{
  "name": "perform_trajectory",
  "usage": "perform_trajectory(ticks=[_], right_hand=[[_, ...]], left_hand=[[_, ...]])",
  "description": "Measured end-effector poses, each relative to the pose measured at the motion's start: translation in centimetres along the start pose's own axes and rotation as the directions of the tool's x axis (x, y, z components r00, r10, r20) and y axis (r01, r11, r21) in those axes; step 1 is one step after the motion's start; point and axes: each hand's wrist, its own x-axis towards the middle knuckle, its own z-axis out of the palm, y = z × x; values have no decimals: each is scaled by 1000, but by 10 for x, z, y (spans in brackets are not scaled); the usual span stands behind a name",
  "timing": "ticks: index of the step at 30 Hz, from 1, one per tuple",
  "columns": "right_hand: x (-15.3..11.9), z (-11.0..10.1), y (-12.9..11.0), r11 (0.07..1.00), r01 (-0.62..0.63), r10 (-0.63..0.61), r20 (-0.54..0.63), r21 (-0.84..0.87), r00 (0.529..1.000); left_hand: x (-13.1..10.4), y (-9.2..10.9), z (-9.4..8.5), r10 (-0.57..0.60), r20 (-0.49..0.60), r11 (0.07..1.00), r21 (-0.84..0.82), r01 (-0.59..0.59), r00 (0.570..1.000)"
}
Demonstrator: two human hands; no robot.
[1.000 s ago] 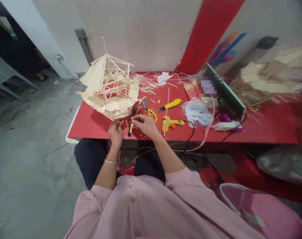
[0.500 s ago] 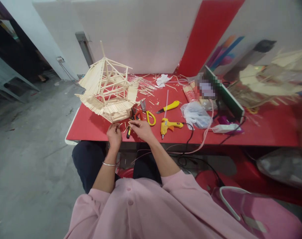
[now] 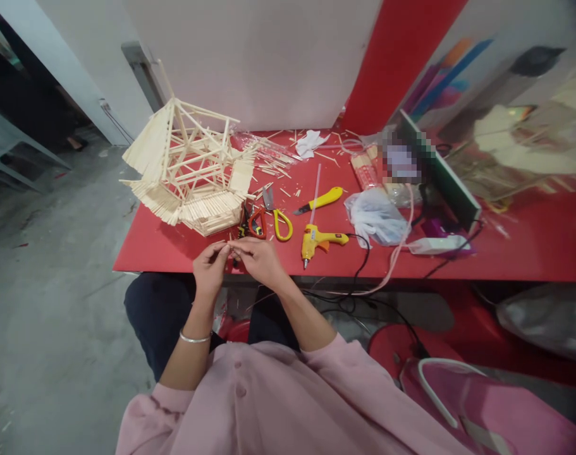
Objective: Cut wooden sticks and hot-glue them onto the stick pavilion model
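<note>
My left hand and my right hand meet fingertip to fingertip over the table's front edge. Both are closed in a pinch on a small piece of wooden stick, mostly covered by the fingers. Just beyond them stands a model building of thin pale sticks, with slatted roof panels and an open frame. Beside its base lie red-handled pliers, partly overlapped, and scissors with a yellow handle. Farther right rest a yellow glue gun and a yellow-handled knife.
Loose sticks and a crumpled white tissue lie at the back of the red table. A plastic bag, a green board and a white power strip are to the right. The glue gun's black cord hangs over the edge.
My hands, a little apart before, have come together at the fingertips. The view has shifted slightly, so the model appears farther left. The tools lie as before.
</note>
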Motion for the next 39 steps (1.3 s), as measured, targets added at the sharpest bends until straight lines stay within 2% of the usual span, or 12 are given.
perform_trajectory(ticks=[5,10,13,15,19,22,24,26,27,31,35,39], right_hand=[[-6,-14,-8,998,10,-10,5,65,1000],[-14,-25,-10,979,-105,102,28,173,994],[-18,-47,-10,986,-148,144,55,74,988],[-15,-72,-9,987,-142,147,79,-71,986],[19,-138,3,939,-102,145,108,-328,983],[68,-178,28,834,-129,209,91,-536,974],[105,-193,51,732,-162,279,75,-662,957],[139,-198,74,634,-189,315,27,-750,949],[153,-197,85,615,-194,319,16,-764,948],[193,-185,116,601,-167,332,54,-781,942],[208,-176,134,594,-138,351,101,-793,931],[208,-183,140,612,-105,374,170,-784,912]], left_hand=[[-1,15,9,-52,31,994,-90,54,998],[-4,20,18,30,60,995,-92,-24,998],[-4,21,26,-3,91,992,-123,14,996],[-2,24,34,-35,119,993,-112,48,992],[15,33,59,-42,156,998,54,33,987],[34,37,81,59,232,956,265,-121,971],[47,37,95,114,292,895,384,-225,950],[57,35,106,139,318,851,446,-277,938],[60,33,111,143,319,842,458,-285,937],[66,25,118,87,277,897,396,-196,957],[68,19,117,-30,213,940,339,-45,977],[72,19,116,-19,245,912,402,-84,969]])
